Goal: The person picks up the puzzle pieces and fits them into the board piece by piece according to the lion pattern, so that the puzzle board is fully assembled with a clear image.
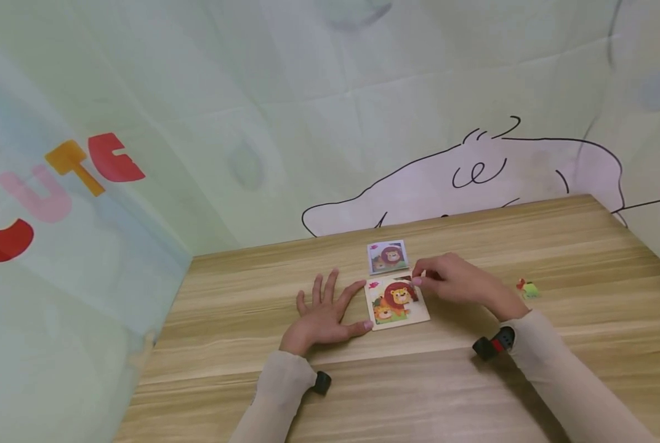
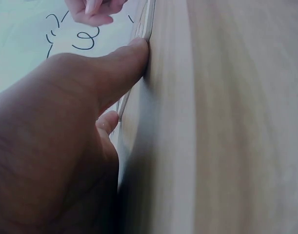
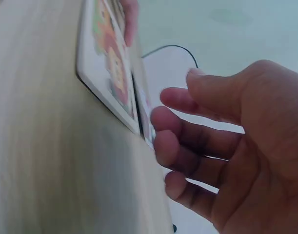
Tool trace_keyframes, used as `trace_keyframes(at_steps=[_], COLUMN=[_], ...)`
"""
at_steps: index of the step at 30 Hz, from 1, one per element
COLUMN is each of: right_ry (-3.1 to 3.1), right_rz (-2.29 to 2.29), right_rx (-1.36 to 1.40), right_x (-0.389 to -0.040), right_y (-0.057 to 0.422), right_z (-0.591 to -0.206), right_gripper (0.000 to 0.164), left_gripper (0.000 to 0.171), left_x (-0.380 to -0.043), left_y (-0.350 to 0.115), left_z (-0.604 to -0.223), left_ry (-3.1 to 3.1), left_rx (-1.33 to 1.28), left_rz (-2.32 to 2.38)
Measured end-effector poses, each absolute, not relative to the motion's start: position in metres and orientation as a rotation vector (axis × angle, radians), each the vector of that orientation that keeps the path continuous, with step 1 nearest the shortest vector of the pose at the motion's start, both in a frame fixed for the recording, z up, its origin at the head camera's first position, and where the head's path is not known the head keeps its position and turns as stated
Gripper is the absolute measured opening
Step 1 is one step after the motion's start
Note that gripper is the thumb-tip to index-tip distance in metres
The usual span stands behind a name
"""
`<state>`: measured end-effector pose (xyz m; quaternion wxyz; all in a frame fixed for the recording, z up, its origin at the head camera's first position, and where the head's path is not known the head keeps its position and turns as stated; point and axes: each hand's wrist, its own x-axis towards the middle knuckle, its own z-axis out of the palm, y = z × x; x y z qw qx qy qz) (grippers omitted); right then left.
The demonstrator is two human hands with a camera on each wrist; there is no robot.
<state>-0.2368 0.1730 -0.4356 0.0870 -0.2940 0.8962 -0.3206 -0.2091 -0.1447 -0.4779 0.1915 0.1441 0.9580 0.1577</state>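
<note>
A square wooden lion puzzle board [image 1: 398, 303] lies flat on the table. Most of its picture is filled, and a pale bare patch shows at its lower right. My left hand [image 1: 323, 319] is spread, its forefinger at the upper left corner and its thumb against the left edge. Near the upper right corner is my right hand [image 1: 456, 278], fingers loosely bent. In the right wrist view, its thumb [image 3: 214, 90] and fingertips stand off the board, with nothing visible between them. Behind the board, a picture card [image 1: 387, 256] shows the same lion.
One small loose puzzle piece [image 1: 527, 288], red and green, lies on the wooden table [image 1: 596, 271] to the right of my right hand. A printed cloth backdrop [image 1: 285, 123] hangs behind the table's far edge and along its left side.
</note>
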Motion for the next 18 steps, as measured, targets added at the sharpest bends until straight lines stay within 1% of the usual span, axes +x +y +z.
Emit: trace_keyframes(at_steps=[4,9,12,18], right_ry=[2.619,2.574,2.550,2.504], right_rz=[-0.942,-0.897,-0.876,-0.859], right_rx=[-0.894,-0.809,-0.763,-0.805], right_x=[-0.240,-0.241,-0.242,-0.243], right_y=[0.184,0.199,0.207,0.225], right_z=[-0.431,-0.426,-0.423,-0.417], right_gripper=[0.013,0.006,0.006,0.006], left_gripper=[0.090,0.090,0.090,0.090], left_x=[-0.210,-0.210,-0.210,-0.210], left_y=[-0.145,-0.145,-0.145,-0.144], left_z=[-0.479,-0.479,-0.479,-0.478], left_ry=[2.693,2.692,2.692,2.691], left_rx=[0.408,0.408,0.407,0.406], left_rz=[0.441,0.447,0.446,0.444])
